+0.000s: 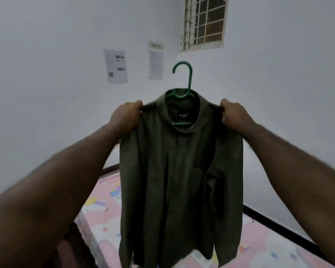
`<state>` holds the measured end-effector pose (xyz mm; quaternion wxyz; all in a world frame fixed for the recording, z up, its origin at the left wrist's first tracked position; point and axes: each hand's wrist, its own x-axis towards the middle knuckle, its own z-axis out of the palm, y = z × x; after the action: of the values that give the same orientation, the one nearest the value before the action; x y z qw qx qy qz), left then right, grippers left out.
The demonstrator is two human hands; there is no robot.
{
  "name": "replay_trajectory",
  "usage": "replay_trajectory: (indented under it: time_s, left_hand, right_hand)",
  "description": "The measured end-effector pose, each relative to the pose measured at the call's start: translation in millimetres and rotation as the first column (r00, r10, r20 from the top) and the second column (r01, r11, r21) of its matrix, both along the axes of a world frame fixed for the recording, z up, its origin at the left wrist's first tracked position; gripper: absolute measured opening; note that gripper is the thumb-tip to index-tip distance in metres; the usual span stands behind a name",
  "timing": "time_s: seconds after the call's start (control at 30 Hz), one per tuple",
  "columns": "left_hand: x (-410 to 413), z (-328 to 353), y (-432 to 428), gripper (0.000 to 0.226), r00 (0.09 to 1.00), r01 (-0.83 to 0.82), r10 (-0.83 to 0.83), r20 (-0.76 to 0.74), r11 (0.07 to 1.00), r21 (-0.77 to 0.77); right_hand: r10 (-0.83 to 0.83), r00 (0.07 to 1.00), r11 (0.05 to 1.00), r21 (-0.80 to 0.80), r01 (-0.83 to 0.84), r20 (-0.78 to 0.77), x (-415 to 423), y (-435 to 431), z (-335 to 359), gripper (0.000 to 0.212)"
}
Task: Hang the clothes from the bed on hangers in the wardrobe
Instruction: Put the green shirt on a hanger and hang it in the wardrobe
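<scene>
One dark green shirt (180,180) hangs on one green hanger (184,80), up in the air over the bed (104,209). The shirt is between two grips. The left grip (127,115) pinches one shoulder and the right grip (233,116) pinches the other. The hanger sticks up above both grips. Two papers (115,65) are on the wall (46,74) behind.

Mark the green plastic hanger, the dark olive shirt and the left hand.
green plastic hanger (190,78): head view, hook's straight stem.
dark olive shirt (159,180): head view, front panel beside the placket.
left hand (126,115): head view, back of the hand.
</scene>
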<state>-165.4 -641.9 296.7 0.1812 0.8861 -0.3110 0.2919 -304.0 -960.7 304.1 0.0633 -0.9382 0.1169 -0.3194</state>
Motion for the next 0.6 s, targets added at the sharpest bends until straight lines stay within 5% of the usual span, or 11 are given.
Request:
replay_trajectory:
  time_s: [0.13, 0.2, 0.27, 0.33, 0.4, 0.6]
  left_hand:
    - [-1, -41, -2, 0.018, 0.998, 0.038, -0.048, -0.051, 0.983, -0.181]
    - [-12, -107, 4, 0.019, 0.993, 0.024, -0.04, -0.109, 0.989, -0.144]
    - [-44, -211, 11, 0.028, 0.952, 0.005, -0.019, -0.307, 0.999, -0.046]
    - [-100, -328, 23, 0.035, 0.765, 0.011, 0.075, -0.639, 0.992, 0.129]
    - [-163, -422, 35, 0.034, 0.629, 0.093, 0.184, -0.755, 0.947, 0.308]
    - [-261, -506, 50, 0.033, 0.407, 0.16, 0.334, -0.85, 0.89, 0.427]
  right_hand:
    - [0.031, 0.995, 0.996, 0.08, -0.038, 0.09, -17, 4, -46, 0.008]
    - [0.028, 0.997, 0.994, 0.099, -0.036, 0.074, -36, 2, -109, 0.012]
    - [0.022, 0.995, 0.991, 0.133, -0.008, -0.1, -69, 7, -203, 0.022]
    - [0.047, 0.849, 0.979, 0.191, 0.065, -0.527, -112, 20, -312, 0.031]
    - [0.117, 0.629, 0.961, 0.246, 0.122, -0.768, -162, 39, -401, 0.044]
    - [0.165, 0.473, 0.97, 0.23, 0.083, -0.866, -240, 64, -531, 0.049]
